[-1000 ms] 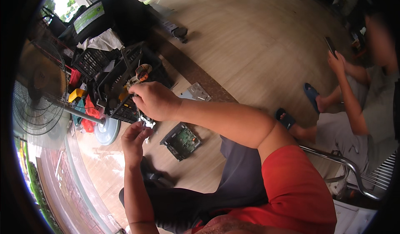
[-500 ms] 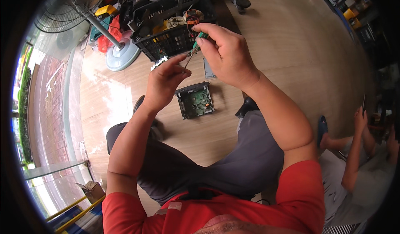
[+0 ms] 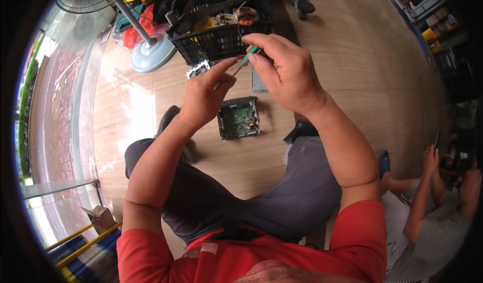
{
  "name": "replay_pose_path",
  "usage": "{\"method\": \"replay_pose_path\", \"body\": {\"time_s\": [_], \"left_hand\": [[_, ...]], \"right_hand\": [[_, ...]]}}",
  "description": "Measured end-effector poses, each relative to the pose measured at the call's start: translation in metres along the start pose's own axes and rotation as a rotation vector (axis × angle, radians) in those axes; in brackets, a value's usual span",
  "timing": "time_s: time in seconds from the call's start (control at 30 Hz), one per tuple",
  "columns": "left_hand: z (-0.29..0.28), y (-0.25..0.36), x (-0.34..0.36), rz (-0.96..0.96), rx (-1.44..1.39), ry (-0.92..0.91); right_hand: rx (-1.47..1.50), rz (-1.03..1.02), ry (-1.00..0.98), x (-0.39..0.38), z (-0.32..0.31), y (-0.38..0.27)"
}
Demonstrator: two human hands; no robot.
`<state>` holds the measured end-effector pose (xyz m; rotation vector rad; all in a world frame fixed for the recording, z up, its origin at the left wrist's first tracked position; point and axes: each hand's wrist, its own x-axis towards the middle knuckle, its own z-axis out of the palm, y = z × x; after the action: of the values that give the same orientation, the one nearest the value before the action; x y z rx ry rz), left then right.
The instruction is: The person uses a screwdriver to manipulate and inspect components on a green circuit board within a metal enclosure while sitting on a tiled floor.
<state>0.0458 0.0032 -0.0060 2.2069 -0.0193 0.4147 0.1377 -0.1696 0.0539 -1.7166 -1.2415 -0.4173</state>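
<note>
My right hand (image 3: pixel 292 74) holds a screwdriver by its green handle (image 3: pixel 249 56), fingers closed around it. The thin metal shaft slants down to the left, toward my left hand (image 3: pixel 205 95). Fingers of that left hand curl together around the shaft's tip; whether they pinch the tip or some small part there is hidden. Below both hands, on the floor between my feet, lies an opened electronic unit with a green circuit board (image 3: pixel 240 120) in a dark frame. A flat grey metal plate (image 3: pixel 259 84) rests just beyond it, partly behind my right hand.
A black plastic crate (image 3: pixel 216 46) full of tools and an orange meter (image 3: pixel 246 16) stands ahead. Left of it is a fan's round base (image 3: pixel 152 55). A white part (image 3: pixel 198 68) lies before the crate. At the right, another person (image 3: pixel 427 207) holds a thin dark object.
The view has shifted, with the crate and fan base now farther right. Both hands keep their hold around the screwdriver, slightly lower and to the right in the picture.
</note>
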Motion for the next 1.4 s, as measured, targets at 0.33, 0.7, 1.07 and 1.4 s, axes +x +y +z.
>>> {"method": "replay_pose_path", "body": {"time_s": [0.33, 0.7, 1.07, 1.4], "left_hand": [[0.0, -0.006, -0.003, 0.009, -0.027, 0.049], [-0.001, -0.005, -0.003, -0.072, -0.096, 0.017], [0.004, -0.017, -0.001, -0.22, -0.293, -0.032], [0.004, -0.031, 0.001, -0.277, -0.631, -0.061]], "right_hand": [[0.013, 0.049, 0.012, -0.001, 0.004, 0.0], [0.01, 0.033, -0.012, 0.0, 0.005, -0.004], [0.007, 0.029, 0.022, -0.001, 0.005, -0.002], [-0.035, 0.046, 0.137, 0.002, 0.005, -0.005]]}}
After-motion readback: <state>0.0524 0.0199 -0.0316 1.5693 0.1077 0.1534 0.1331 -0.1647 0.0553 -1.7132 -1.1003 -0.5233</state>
